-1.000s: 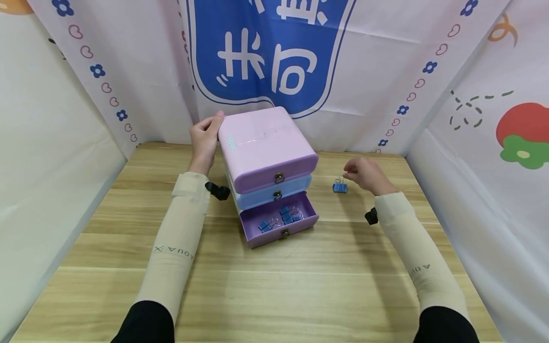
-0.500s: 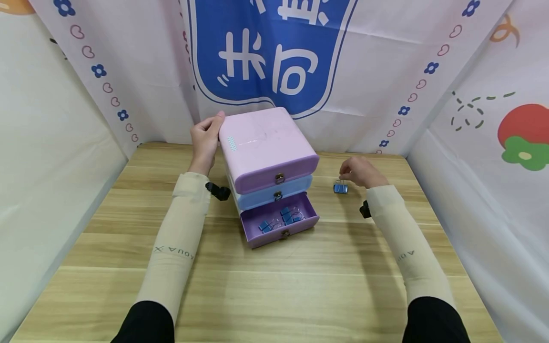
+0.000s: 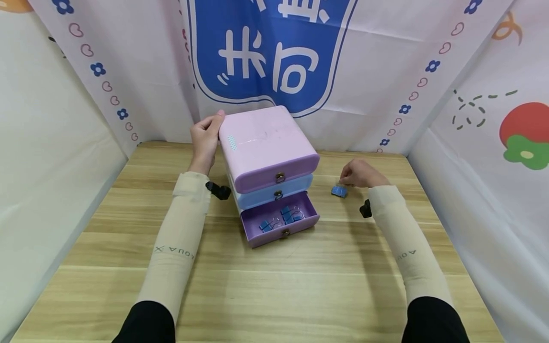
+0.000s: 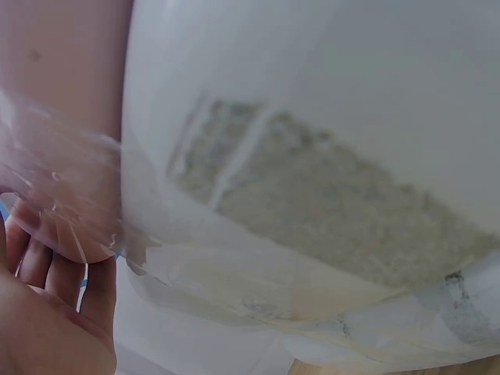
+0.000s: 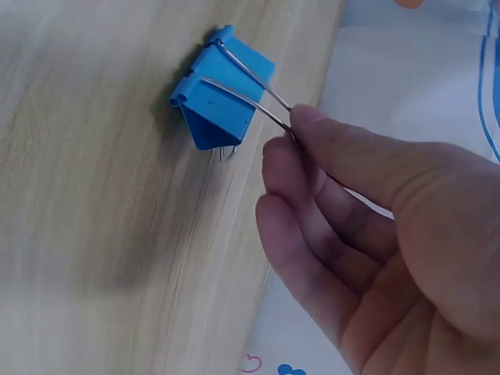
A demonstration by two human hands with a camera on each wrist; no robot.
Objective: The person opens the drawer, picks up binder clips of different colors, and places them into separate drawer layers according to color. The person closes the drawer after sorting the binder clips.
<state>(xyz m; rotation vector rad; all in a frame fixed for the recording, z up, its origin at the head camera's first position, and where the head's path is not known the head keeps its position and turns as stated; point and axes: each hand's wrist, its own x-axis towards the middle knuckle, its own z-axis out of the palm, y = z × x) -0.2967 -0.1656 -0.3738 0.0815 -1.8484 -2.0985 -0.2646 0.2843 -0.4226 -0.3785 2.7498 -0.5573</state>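
Note:
My right hand (image 3: 362,173) pinches one wire handle of a blue binder clip (image 5: 226,90) between thumb and forefinger. The clip is tilted close over the table, its second handle showing underneath in the right wrist view. To its left stands a small drawer box (image 3: 268,143) with a pink top, one purple and one blue front above. Its lowest purple drawer (image 3: 253,240) is pulled out, with several blue binder clips (image 3: 291,215) inside. At the back left corner my left hand (image 3: 203,145) grips the box, thumb at the top edge and fingers bent behind it.
Wooden table (image 3: 274,295) lies under everything. A white printed cloth (image 3: 364,71) hangs behind the box, and more cloth (image 3: 484,190) walls the right and left sides. Small ring pulls (image 3: 280,177) stick out from the drawer fronts.
My right hand has moved slightly left, and the clip has gone from standing with its handle up to tilted, a little nearer. My left hand and the box stay put.

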